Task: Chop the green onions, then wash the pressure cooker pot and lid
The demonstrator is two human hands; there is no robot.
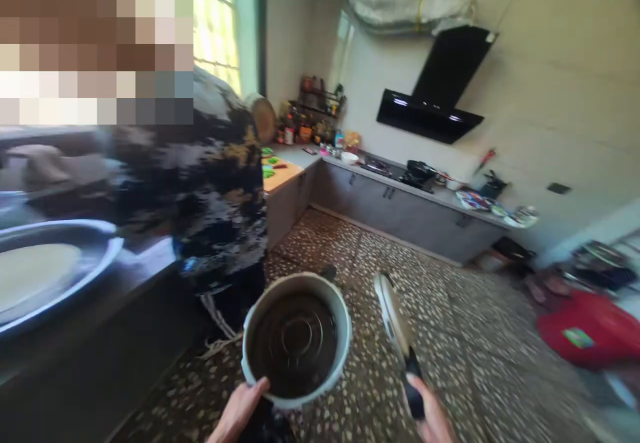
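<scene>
pot [296, 343] in left hand [240, 410], lid [395, 320] in right hand [433, 416], floor [450, 336] open ahead.

Only the person's two hands show, at the bottom edge. The left hand [240, 408] is bare, with no sleeve, ring or watch in sight. The right hand [434, 416] is bare too, its wrist cut off by the frame.
</scene>
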